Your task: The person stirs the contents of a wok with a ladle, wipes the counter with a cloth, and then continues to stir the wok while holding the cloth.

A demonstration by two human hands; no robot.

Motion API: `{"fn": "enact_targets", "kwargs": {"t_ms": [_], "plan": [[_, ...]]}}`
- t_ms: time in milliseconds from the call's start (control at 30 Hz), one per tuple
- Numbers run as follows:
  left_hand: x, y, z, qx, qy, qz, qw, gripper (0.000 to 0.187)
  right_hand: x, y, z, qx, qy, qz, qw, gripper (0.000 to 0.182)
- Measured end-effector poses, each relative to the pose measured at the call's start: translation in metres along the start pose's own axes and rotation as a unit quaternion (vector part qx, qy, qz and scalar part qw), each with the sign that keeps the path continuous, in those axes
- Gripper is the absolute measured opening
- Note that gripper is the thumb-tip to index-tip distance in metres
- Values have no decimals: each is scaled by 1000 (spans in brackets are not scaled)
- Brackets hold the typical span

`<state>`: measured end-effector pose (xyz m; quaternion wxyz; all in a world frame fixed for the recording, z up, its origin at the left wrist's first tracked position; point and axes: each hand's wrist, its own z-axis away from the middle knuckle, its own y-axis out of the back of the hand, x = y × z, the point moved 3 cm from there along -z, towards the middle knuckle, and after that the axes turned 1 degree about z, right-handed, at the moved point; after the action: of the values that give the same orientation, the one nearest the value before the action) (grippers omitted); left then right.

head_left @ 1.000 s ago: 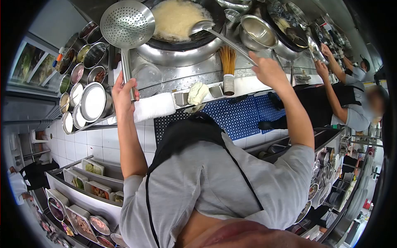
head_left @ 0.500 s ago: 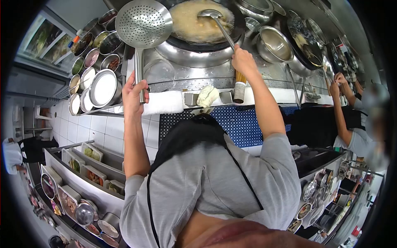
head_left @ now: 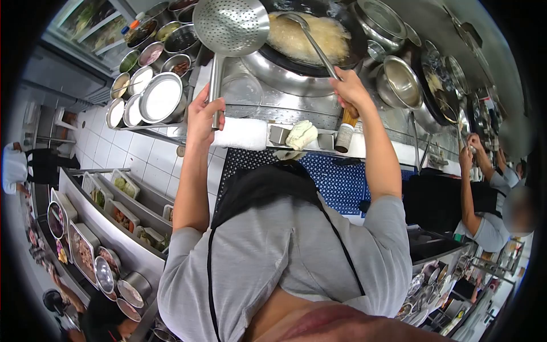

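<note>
My left hand point(head_left: 205, 117) is closed round the handle of a perforated metal strainer point(head_left: 231, 25), raised beside the wok with its round bowl partly over the wok's left rim. In my right hand point(head_left: 351, 91) is the handle of a metal ladle point(head_left: 320, 48), slanting up and left into the wok point(head_left: 356, 34). Bubbling yellowish liquid point(head_left: 310, 43) fills the wok's middle, and the ladle's head lies at its left side. Below my right hand stands a bamboo brush point(head_left: 345, 132). A crumpled pale cloth point(head_left: 302, 135) rests on the counter edge.
Metal bowls of ingredients and a large pot of white contents point(head_left: 161, 97) stand at the left. Nested steel bowls point(head_left: 401, 80) and a second wok lie to the right. A co-worker point(head_left: 484, 222) works at far right. Food bins point(head_left: 122, 216) stand behind at left.
The view has shifted, so the wok and counter appear farther right. My grips are the same. The ladle's head now sits nearer the wok's left side. More people show at lower left.
</note>
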<state>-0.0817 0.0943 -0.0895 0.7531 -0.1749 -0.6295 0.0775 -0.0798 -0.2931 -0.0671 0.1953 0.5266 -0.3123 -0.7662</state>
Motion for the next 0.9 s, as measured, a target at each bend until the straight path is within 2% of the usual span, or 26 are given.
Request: {"fn": "enact_targets", "kwargs": {"t_ms": [67,167,333,467,600,733,833,900], "plan": [[-1,1,-2,4,1,3,1000,63,7,5,10,-26,-5,11,1000,57],[0,1,-3,8,1,-5,1000,62,0,20,42,-36,-7,87,996,56],[-5,5,-1,-30,14,21,999,61,0,39,92,16,-21,136,990,51],[-22,26,15,-17,30,56,998,58,13,57,124,75,55,184,979,52],[-44,48,37,-3,74,90,993,58,-11,88,168,37,-22,206,978,53],[-69,64,57,10,113,112,987,52,-8,94,173,32,14,248,968,51],[-91,76,62,-1,135,131,982,47,11,80,152,64,66,271,958,50],[-97,76,66,-12,149,150,977,46,24,70,131,73,61,303,948,52]]}}
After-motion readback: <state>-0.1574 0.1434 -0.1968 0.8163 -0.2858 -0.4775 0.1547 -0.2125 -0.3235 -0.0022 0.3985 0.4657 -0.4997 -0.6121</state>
